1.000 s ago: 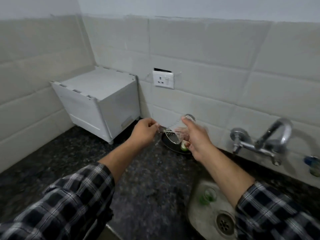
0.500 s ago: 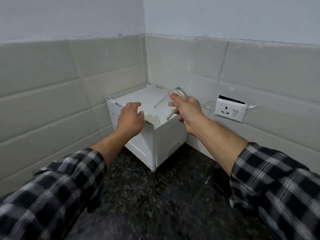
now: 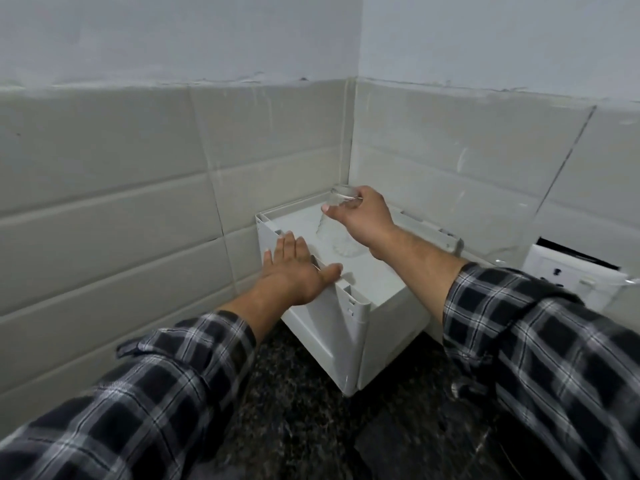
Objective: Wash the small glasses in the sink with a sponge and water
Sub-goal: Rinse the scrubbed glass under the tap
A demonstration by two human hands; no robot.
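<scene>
Your right hand is now pinching the glass lower, upside down over the white box; your left hand is lying spread on its edge, a socket beside.

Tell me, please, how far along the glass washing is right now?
Done, apparently: this one small glass is clear and away from any water. In hand: the right hand grips it mouth down over the white box, while the left hand lies flat on the box's edge. Left: releasing it; the sink is out of view, so other glasses cannot be counted.
</scene>
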